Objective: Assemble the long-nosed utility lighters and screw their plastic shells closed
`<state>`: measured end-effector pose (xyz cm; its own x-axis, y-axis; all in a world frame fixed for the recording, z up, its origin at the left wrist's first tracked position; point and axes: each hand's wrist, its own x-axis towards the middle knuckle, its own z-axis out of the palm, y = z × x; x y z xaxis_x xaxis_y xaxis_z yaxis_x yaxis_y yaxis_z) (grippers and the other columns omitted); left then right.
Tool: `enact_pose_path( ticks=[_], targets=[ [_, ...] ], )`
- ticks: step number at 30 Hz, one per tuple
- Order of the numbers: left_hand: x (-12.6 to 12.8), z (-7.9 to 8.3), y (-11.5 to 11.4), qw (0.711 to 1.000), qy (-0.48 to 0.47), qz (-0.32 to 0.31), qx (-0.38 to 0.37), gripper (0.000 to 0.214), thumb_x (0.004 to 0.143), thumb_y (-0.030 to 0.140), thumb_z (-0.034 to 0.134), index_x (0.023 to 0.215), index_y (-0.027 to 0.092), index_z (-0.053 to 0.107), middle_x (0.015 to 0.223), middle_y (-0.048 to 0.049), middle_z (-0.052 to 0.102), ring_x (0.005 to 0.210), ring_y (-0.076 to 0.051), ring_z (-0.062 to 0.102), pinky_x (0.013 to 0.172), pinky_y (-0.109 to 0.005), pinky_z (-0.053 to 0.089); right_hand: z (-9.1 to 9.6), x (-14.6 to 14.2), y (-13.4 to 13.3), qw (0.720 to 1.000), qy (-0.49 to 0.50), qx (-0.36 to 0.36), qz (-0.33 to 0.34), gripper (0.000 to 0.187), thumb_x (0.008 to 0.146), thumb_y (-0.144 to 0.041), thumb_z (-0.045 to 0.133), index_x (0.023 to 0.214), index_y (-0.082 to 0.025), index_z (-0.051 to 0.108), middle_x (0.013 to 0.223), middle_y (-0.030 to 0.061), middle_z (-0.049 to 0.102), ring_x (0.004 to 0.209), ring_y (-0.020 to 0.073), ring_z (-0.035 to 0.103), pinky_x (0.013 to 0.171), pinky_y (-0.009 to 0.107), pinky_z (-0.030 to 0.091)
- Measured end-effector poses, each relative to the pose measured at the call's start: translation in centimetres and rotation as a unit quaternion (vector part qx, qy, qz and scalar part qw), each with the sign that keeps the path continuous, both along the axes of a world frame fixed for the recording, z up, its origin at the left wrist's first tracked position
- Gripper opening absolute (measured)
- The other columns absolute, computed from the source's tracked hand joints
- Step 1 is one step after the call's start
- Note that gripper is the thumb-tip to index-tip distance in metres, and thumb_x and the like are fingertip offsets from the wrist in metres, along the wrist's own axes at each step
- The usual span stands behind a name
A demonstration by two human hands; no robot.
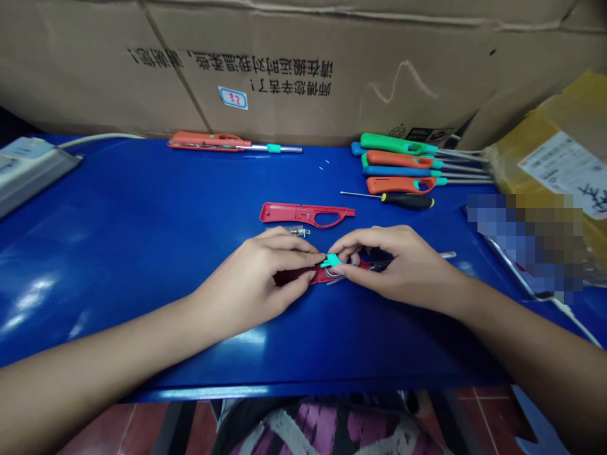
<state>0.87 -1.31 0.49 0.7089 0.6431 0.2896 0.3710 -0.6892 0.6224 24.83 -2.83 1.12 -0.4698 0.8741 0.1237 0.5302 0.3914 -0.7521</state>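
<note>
Green piece being finger-pinched by right hand; near red half being finger-clamped by left hand; far red half being left unjoined.

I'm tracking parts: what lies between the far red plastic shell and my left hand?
In the head view, a small silvery metal part, partly hidden by your left hand.

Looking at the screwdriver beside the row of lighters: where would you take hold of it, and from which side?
Probably by the thick black handle of the screwdriver, from the near side with the right hand. It lies flat, handle to the right; the shaft is thin, and an orange lighter sits close along the handle's far side.
</note>
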Motion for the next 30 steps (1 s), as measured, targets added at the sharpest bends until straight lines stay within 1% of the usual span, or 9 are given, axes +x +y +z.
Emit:
enact_pose_path(
  ticks=[4,9,12,16,19,23,27,29,30],
  targets=[
    [0.0,0.1,-0.2,1.000,0.024,-0.011,0.004,0.028,0.094,0.016,0.064,0.119,0.023,0.075,0.113,-0.0044,0.073,0.104,-0.019,0.064,0.093,-0.035,0.052,0.1,0.1,0.1,1.000,-0.023,0.014,-0.011,0.011,0.086,-0.023,0.072,0.095,-0.019,0.075,0.079,-0.0025,0.073,0.067,0.0078,0.060,0.064,0.020,0.048],
    [0.1,0.2,-0.4,0.999,0.034,-0.014,0.012,0.026,0.095,0.021,0.063,0.119,0.017,0.074,0.111,-0.0075,0.069,0.102,-0.020,0.062,0.092,-0.035,0.052,0.1,0.3,0.0,1.000,-0.029,0.006,-0.009,0.010,0.085,-0.023,0.072,0.094,-0.019,0.074,0.079,-0.0027,0.072,0.068,0.0081,0.060,0.064,0.021,0.048],
    [0.0,0.1,-0.5,0.998,0.055,-0.017,0.017,0.026,0.094,0.024,0.065,0.117,0.016,0.074,0.111,-0.0079,0.067,0.104,-0.021,0.061,0.094,-0.037,0.051,0.1,0.3,0.1,0.999,-0.036,0.015,-0.002,0.010,0.086,-0.023,0.071,0.094,-0.019,0.074,0.079,-0.0023,0.072,0.069,0.0088,0.060,0.064,0.022,0.047],
    [-0.1,0.0,-0.7,0.995,0.087,-0.020,0.035,0.025,0.099,0.022,0.058,0.120,0.017,0.072,0.112,-0.0086,0.064,0.106,-0.022,0.060,0.094,-0.037,0.051,-0.1,0.3,0.2,0.999,-0.043,0.022,0.009,0.012,0.087,-0.025,0.072,0.098,-0.020,0.074,0.079,-0.0017,0.069,0.073,0.0109,0.061,0.067,0.024,0.047],
    [-0.1,0.0,-0.8,0.992,0.108,-0.027,0.059,0.024,0.100,0.021,0.056,0.117,0.015,0.072,0.109,-0.0095,0.064,0.103,-0.022,0.060,0.092,-0.037,0.052,-0.2,0.3,0.4,0.999,-0.044,0.017,0.018,0.013,0.087,-0.027,0.075,0.098,-0.021,0.074,0.078,-0.0014,0.067,0.076,0.0124,0.060,0.069,0.025,0.047],
    [-0.1,0.0,-0.9,0.987,0.126,-0.029,0.089,0.025,0.101,0.020,0.054,0.119,0.015,0.071,0.110,-0.0099,0.064,0.102,-0.023,0.061,0.091,-0.038,0.053,-0.1,0.1,0.6,0.998,-0.048,0.014,0.026,0.019,0.085,-0.034,0.078,0.098,-0.021,0.074,0.087,0.0006,0.068,0.085,0.0149,0.061,0.076,0.027,0.048],
    [-0.1,0.0,-1.0,0.985,0.138,-0.022,0.101,0.029,0.101,0.022,0.054,0.126,0.016,0.068,0.112,-0.0101,0.065,0.102,-0.023,0.061,0.089,-0.039,0.055,0.7,0.8,0.7,1.000,-0.028,-0.011,-0.004,0.018,0.095,-0.035,0.064,0.104,-0.021,0.072,0.091,0.0010,0.068,0.080,0.0135,0.061,0.072,0.027,0.047],
    [0.0,-0.1,-1.1,0.986,0.134,-0.018,0.097,0.030,0.101,0.022,0.054,0.128,0.017,0.067,0.113,-0.0100,0.065,0.101,-0.023,0.060,0.088,-0.039,0.055,1.3,1.4,0.8,0.999,-0.039,-0.020,-0.005,0.016,0.096,-0.033,0.060,0.096,-0.021,0.071,0.091,0.0015,0.069,0.080,0.0136,0.061,0.074,0.028,0.048],
    [0.0,-0.1,-1.1,0.988,0.128,-0.017,0.089,0.030,0.101,0.021,0.054,0.128,0.017,0.067,0.113,-0.0097,0.065,0.101,-0.022,0.060,0.088,-0.038,0.055,1.5,1.7,0.8,0.998,-0.054,-0.030,0.004,0.016,0.095,-0.032,0.061,0.092,-0.020,0.071,0.092,0.0018,0.069,0.082,0.0141,0.062,0.076,0.028,0.048]
  ],
)
